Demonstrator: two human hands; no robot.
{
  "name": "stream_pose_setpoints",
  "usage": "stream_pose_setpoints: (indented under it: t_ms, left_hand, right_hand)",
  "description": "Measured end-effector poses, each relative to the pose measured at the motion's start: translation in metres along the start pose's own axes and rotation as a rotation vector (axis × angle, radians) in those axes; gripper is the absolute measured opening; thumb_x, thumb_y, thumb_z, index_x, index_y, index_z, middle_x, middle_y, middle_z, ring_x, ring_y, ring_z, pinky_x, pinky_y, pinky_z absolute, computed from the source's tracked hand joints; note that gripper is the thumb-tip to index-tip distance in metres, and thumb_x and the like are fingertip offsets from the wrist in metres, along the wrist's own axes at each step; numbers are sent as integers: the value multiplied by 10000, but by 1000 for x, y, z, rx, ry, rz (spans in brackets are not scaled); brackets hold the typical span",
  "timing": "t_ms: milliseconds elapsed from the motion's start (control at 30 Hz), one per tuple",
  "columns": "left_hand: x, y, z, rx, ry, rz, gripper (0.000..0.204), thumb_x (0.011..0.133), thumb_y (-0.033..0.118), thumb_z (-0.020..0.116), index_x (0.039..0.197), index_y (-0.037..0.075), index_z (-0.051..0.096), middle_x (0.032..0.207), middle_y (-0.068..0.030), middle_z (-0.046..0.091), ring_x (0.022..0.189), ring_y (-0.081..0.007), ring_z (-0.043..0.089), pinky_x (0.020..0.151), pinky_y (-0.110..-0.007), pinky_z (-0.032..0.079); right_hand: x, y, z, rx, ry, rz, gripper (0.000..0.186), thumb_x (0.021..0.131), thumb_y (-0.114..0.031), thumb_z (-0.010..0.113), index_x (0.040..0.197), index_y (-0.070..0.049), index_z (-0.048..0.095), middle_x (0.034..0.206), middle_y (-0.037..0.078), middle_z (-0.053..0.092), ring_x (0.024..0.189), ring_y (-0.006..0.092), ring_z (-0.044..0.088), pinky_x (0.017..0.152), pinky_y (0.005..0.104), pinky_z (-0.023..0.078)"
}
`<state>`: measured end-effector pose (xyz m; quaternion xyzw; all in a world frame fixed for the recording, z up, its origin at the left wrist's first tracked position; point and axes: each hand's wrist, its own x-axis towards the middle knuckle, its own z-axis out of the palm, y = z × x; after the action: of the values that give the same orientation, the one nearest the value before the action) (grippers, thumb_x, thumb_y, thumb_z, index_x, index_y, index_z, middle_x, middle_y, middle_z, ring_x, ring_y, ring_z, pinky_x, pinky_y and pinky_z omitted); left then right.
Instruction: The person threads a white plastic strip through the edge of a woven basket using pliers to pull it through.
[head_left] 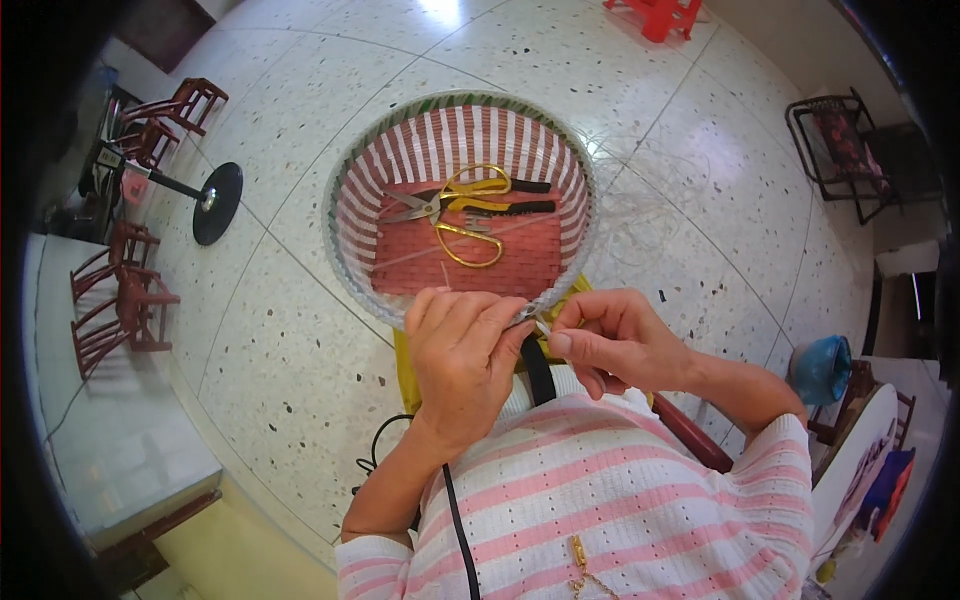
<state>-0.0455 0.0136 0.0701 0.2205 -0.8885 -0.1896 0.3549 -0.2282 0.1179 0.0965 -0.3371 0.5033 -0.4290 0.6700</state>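
Note:
A round basket [480,135] woven in red and white stands in front of me. Its rim is wrapped in pale and greenish strip. My left hand [460,350] is closed over the near edge, fingers inside and thumb toward the right. Just right of it, my right hand [620,340] pinches a thin pale strip [542,326] at the rim; its fingertips partly hide that strip. Inside the basket lie gold-handled scissors [470,228] with the blades apart, on top of tools with black and yellow handles [520,207]. A narrow strip lies across the red base.
Loops of clear strand [650,200] spread over the speckled floor right of the basket. Yellow material [405,370] shows beneath it. A round black stand base [218,203] and wooden chairs [135,300] are at left, a red stool [655,15] far off, a blue container [822,368] at right.

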Motion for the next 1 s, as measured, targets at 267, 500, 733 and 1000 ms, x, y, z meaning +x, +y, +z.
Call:
stream_pose_setpoints:
  t_ms: [267,500,733,1000]
  left_hand:
    - [0,0,1,-22,22,-10,208,749,106,786,937,65,708,869,-46,662,814,-254,601,810,-396,419]
    - [-1,-2,2,-20,38,0,212,741,102,786,935,68,706,866,-37,663,802,-247,602,794,-392,422]
    - [-2,-3,3,-34,45,4,233,740,98,782,956,67,702,868,-42,661,807,-248,604,797,-394,422]
    - [-2,-2,3,-29,13,-24,317,757,119,771,1059,68,688,893,-53,656,827,-255,600,823,-403,416]
  right_hand:
    - [5,-13,3,260,50,169,226,1011,-216,626,922,-9,627,576,24,582,405,48,421,366,211,263]
    - [10,-14,6,304,101,223,249,993,-234,646,885,-13,610,597,48,583,403,73,422,360,229,278]
    - [11,-17,8,363,123,243,264,996,-227,641,833,-21,611,607,34,587,425,69,447,364,223,298]
    - [12,-16,9,355,138,265,309,996,-278,653,802,-42,606,626,30,600,450,64,459,387,217,313]
